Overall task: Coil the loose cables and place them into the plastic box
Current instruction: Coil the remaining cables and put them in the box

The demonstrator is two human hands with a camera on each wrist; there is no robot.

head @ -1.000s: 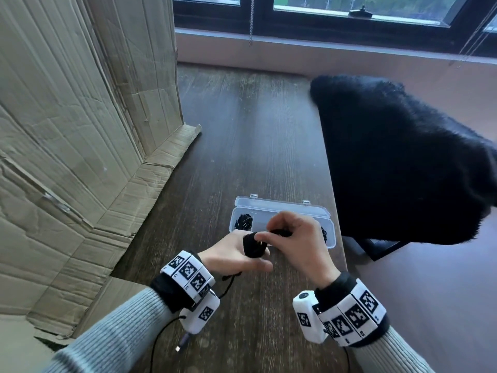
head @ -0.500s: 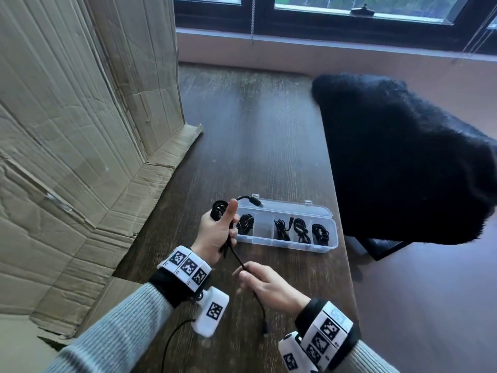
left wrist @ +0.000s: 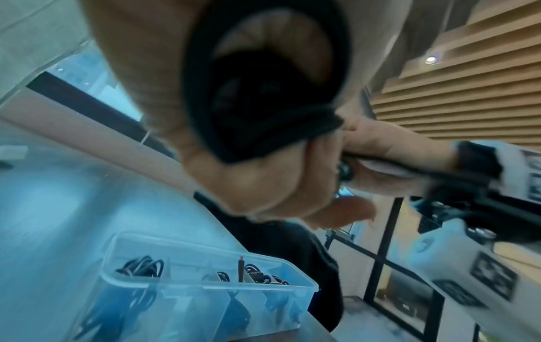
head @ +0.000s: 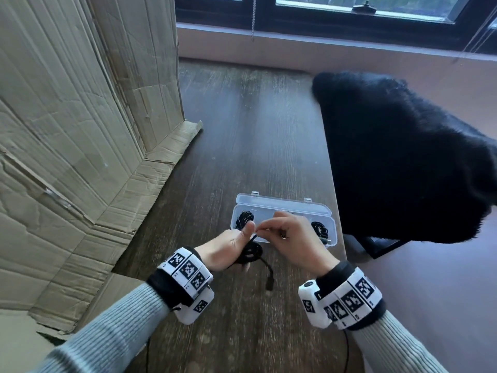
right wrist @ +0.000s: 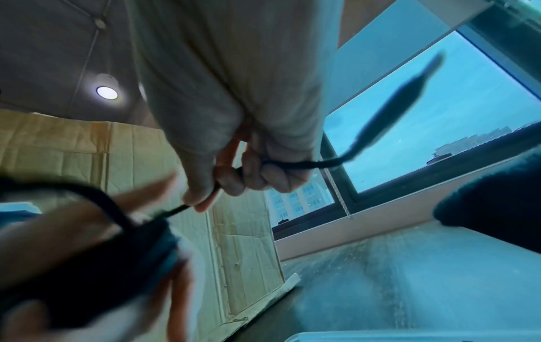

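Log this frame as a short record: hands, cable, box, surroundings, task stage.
left hand: grips the coiled black cable, loops held against the fingers
right hand: pinches the cable's free strand
loose end: one plug hangs below the coil
plastic box: lid open, on the wooden table; several compartments hold coiled cables
surroundings: cardboard to the left, black furry chair to the right
task stage: coil in hand, not yet in the box

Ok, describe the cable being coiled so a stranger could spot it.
Find the clear plastic box on the dark wooden table. Just in front of it, the left hand grips a black cable coil. Unlike the boxed bundles, one plug end dangles free.
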